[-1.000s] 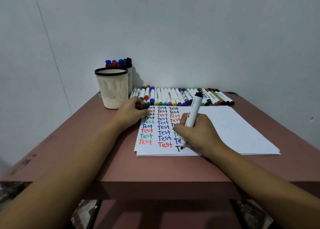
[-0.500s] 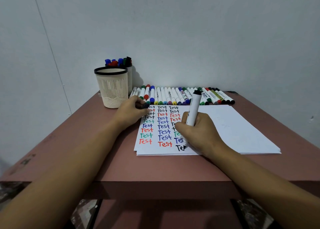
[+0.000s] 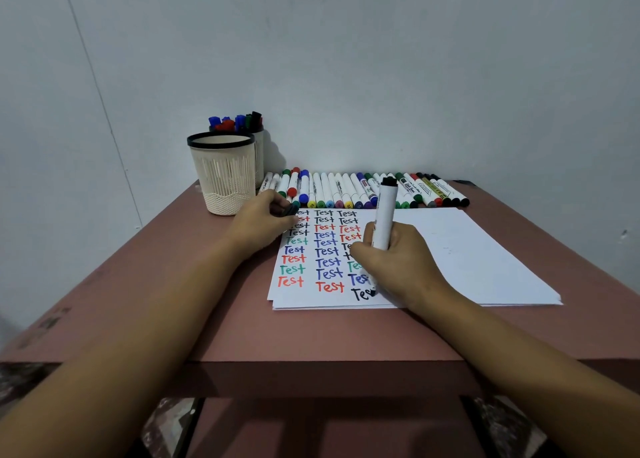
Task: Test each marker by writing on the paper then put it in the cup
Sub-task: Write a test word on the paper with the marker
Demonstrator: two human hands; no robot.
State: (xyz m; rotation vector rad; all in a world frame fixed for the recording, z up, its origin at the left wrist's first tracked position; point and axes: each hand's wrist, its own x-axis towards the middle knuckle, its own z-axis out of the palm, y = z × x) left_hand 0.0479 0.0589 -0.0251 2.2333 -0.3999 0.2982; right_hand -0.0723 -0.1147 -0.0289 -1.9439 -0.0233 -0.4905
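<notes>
My right hand (image 3: 394, 267) grips a white marker with a black end (image 3: 385, 215), held nearly upright with its tip on the paper (image 3: 467, 249), where a black "Tes" shows at the bottom of the third column. My left hand (image 3: 263, 225) rests on the paper's top left corner and holds a small black cap (image 3: 289, 210) in its curled fingers. The paper carries columns of "Test" in black, red, blue and green. A cream mesh cup (image 3: 223, 173) stands at the back left of the table.
A row of several capped markers (image 3: 363, 191) lies along the wall behind the paper. A second cup (image 3: 258, 152) behind the cream one holds several markers. The reddish-brown table (image 3: 242, 319) has its front edge near me.
My right hand has moved a little to the right while writing; the black word at the bottom of the third column has grown from "T" to "Tes". My left hand stays put.
</notes>
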